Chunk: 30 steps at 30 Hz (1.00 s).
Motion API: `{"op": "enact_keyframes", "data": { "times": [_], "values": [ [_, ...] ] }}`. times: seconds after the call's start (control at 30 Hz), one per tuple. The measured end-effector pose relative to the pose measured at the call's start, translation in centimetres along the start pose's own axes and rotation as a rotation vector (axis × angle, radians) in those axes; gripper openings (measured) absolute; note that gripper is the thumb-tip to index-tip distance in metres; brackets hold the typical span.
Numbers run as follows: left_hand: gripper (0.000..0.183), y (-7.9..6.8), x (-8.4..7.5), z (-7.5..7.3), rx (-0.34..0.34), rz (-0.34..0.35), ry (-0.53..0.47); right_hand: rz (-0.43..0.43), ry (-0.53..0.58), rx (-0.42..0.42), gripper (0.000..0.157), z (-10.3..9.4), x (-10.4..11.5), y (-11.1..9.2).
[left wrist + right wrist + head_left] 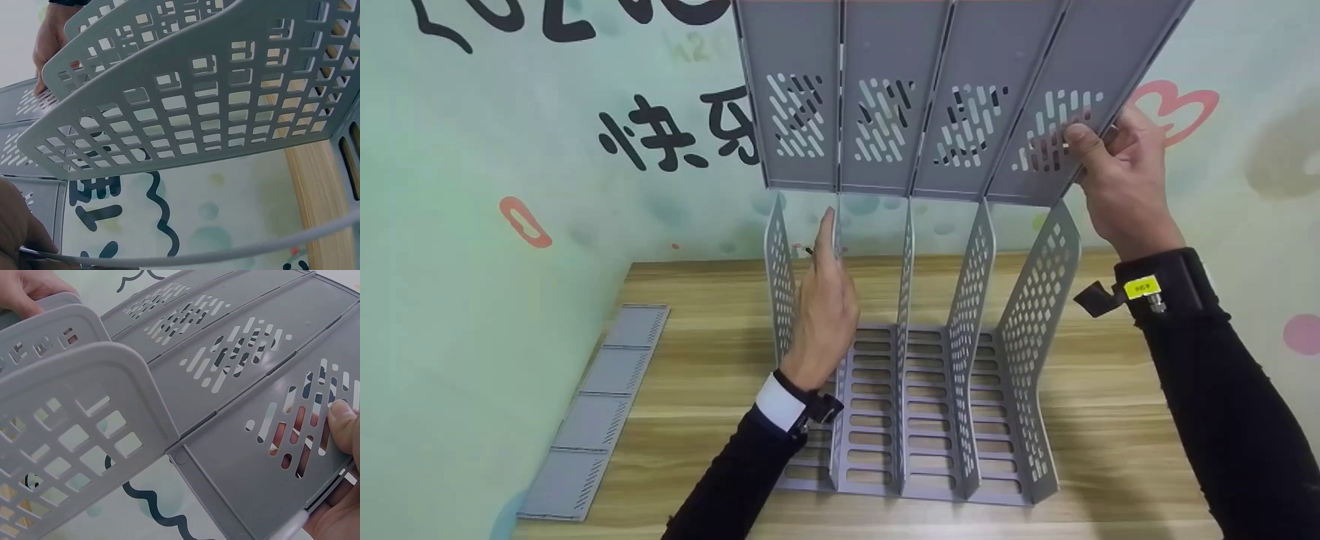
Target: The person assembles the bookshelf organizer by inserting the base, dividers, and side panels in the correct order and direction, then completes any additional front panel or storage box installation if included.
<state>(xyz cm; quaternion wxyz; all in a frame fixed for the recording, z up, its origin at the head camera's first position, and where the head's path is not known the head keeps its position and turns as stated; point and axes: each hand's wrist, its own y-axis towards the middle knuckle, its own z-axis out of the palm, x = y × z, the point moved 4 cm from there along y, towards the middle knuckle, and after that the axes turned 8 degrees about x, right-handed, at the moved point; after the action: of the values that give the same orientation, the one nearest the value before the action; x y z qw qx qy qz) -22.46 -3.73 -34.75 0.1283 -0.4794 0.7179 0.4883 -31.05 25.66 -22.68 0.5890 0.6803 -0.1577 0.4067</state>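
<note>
A grey file rack stands on the table, with a slotted base (pixel 930 496) and several upright perforated dividers (pixel 1027 330). Above the dividers is a tilted grey slotted panel (pixel 877 45), its lower edge at their far upper ends. My right hand (pixel 1132 180) pinches the panel's right edge, thumb on the near face and fingers behind, as the right wrist view shows. Between the left dividers, my left hand (pixel 825 307) reaches up and grips the second divider from the left near its upper edge. In the left wrist view, a grey divider (pixel 185 112) covers much of the scene.
A flat grey panel of joined sections (pixel 611 390) lies at the left edge of the wood-grain table (pixel 1117 435). Behind the table rises a pale wall (pixel 562 135) with dark lettering and coloured shapes.
</note>
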Motion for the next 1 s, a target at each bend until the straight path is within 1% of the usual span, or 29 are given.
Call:
{"op": "enact_keyframes", "data": {
  "times": [0.13, 0.3, 0.37, 0.4, 0.43, 0.5, 0.57, 0.6, 0.63, 0.67, 0.7, 0.73, 0.77, 0.8, 0.87, 0.9, 0.93, 0.97, 1.0],
  "values": [
    [0.061, 0.0, 0.0, 0.0, 0.001, 0.005, -0.006, 0.003, 0.001, 0.004, 0.032, 0.1, -0.1, 0.1],
    [0.061, 0.1, 0.0, -0.1, 0.026, 0.001, -0.028, 0.000, -0.007, 0.007, 0.031, 0.0, -0.2, 0.2],
    [0.061, 0.1, 0.0, -0.3, 0.023, 0.010, -0.023, -0.002, -0.008, 0.006, 0.031, 0.0, -0.2, 0.2],
    [0.062, 0.0, -0.1, -0.5, 0.009, 0.020, -0.007, -0.002, -0.008, 0.005, 0.031, 0.0, -0.2, 0.2],
    [0.062, -0.1, -0.2, -0.7, -0.016, 0.036, 0.018, -0.003, -0.016, 0.010, 0.031, 0.0, -0.2, 0.2],
    [0.060, -0.4, -0.6, -1.4, -0.103, 0.095, 0.056, 0.002, -0.011, 0.004, 0.031, 0.0, -0.2, 0.2],
    [0.053, -0.8, -1.0, -2.6, -0.229, 0.181, 0.099, 0.002, -0.015, 0.004, 0.031, -0.1, -0.1, 0.1],
    [0.047, -1.0, -1.2, -3.3, -0.303, 0.223, 0.123, 0.004, -0.016, 0.002, 0.032, -0.1, -0.1, 0.2],
    [0.043, -1.2, -1.2, -3.9, -0.371, 0.252, 0.142, 0.004, -0.017, 0.003, 0.032, -0.1, 0.0, 0.2],
    [0.041, -1.2, -1.1, -4.6, -0.427, 0.264, 0.155, 0.004, -0.019, 0.003, 0.032, 0.0, 0.0, 0.2],
    [0.042, -1.2, -0.9, -5.2, -0.459, 0.253, 0.168, 0.005, -0.020, 0.003, 0.032, 0.0, 0.1, 0.2],
    [0.044, -1.1, -0.6, -5.8, -0.465, 0.225, 0.173, 0.004, -0.027, 0.007, 0.032, 0.0, 0.1, 0.2],
    [0.048, -0.8, -0.1, -6.2, -0.444, 0.173, 0.164, 0.011, -0.012, 0.002, 0.033, 0.0, 0.1, 0.2],
    [0.053, -0.6, 0.5, -6.5, -0.403, 0.112, 0.148, 0.015, -0.008, 0.000, 0.033, 0.0, 0.1, 0.2],
    [0.059, -0.1, 1.7, -6.8, -0.276, -0.015, 0.096, 0.027, 0.008, -0.007, 0.033, 0.0, 0.1, 0.2],
    [0.060, -0.1, 2.1, -6.8, -0.212, -0.064, 0.066, 0.036, 0.016, -0.013, 0.034, 0.0, 0.1, 0.1],
    [0.058, 0.0, 2.6, -6.7, -0.162, -0.102, 0.038, 0.046, 0.024, -0.018, 0.035, 0.0, 0.1, 0.1],
    [0.057, -0.1, 2.9, -6.7, -0.128, -0.127, 0.021, 0.056, 0.033, -0.022, 0.035, -0.1, 0.1, 0.1],
    [0.056, -0.2, 3.0, -6.7, -0.108, -0.133, 0.008, 0.060, 0.025, -0.020, 0.036, -0.1, 0.1, 0.0]
  ]
}}
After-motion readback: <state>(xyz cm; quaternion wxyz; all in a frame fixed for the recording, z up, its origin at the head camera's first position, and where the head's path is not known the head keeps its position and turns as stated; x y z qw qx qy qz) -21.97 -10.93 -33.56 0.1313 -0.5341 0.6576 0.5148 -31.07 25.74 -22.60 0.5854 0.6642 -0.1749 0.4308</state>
